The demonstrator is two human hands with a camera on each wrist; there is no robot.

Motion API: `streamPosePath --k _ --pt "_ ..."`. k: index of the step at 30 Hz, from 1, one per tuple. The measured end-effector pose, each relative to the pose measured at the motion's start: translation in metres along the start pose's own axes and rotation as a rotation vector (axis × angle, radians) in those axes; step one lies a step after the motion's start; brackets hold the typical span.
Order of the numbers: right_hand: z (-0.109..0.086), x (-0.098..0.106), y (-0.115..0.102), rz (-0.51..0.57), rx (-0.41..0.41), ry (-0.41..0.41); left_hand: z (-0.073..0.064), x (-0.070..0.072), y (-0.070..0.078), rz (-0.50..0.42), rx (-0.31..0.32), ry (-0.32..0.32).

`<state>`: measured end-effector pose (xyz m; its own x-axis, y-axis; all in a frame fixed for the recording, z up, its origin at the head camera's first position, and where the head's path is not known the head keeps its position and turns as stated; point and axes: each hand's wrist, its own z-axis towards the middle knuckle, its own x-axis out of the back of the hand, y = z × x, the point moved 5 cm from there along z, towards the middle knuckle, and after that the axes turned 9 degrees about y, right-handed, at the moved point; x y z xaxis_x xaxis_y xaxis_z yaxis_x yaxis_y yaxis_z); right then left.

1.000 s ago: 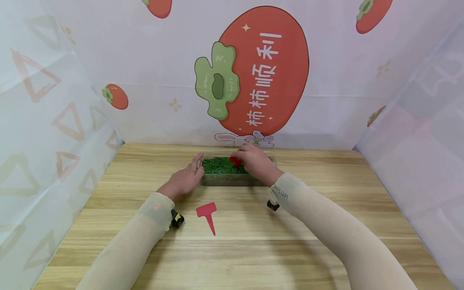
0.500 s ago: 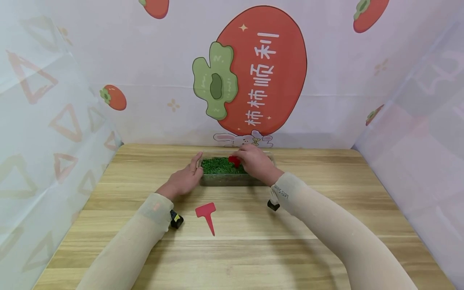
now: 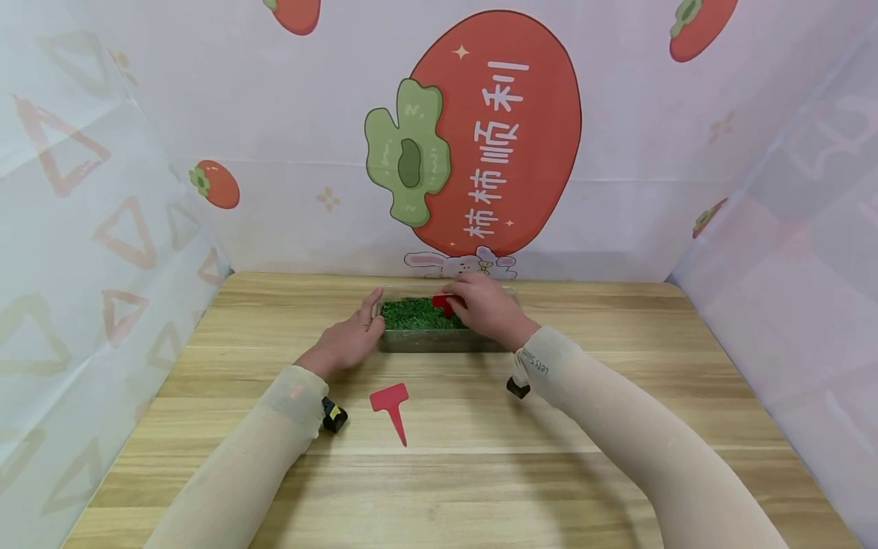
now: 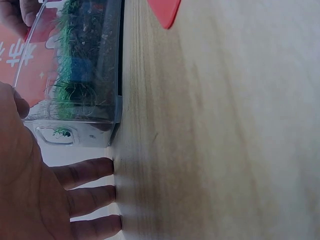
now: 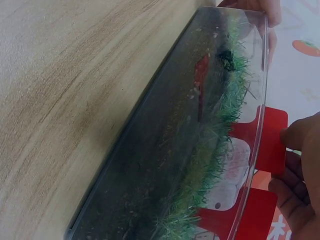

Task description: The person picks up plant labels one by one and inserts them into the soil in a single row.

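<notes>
Grass (image 3: 411,313), green and tufted, fills my clear tray (image 3: 439,341); right hand (image 3: 488,309) pinches a red tag (image 3: 444,303), left hand (image 3: 347,341) rests flat beside it.

Backdrop persimmon (image 3: 494,130): white characters "柿柿顺利", reading vertically. Right sleeve (image 3: 542,364): small print, roughly "Let's Slim", partly blurred.

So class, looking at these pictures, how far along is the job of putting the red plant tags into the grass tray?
Done: nothing is clearly finished. In hand: the right hand pinches a red tag, its spike already down in the grass tray, while the left hand steadies the tray's end. Left: a second red tag lies flat on the table.
</notes>
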<state>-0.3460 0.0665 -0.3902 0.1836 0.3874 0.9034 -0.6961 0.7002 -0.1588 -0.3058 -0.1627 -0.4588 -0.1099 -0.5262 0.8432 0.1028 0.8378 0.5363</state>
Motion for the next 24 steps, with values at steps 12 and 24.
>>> streamPosePath --k 12,24 --pt "-0.005 0.011 -0.007 0.004 0.047 0.102 -0.001 0.0 0.001 0.007 0.005 -0.011" --pt "-0.014 0.014 -0.032 0.062 0.152 0.15 0.0 -0.001 0.0 -0.014 0.016 -0.014"
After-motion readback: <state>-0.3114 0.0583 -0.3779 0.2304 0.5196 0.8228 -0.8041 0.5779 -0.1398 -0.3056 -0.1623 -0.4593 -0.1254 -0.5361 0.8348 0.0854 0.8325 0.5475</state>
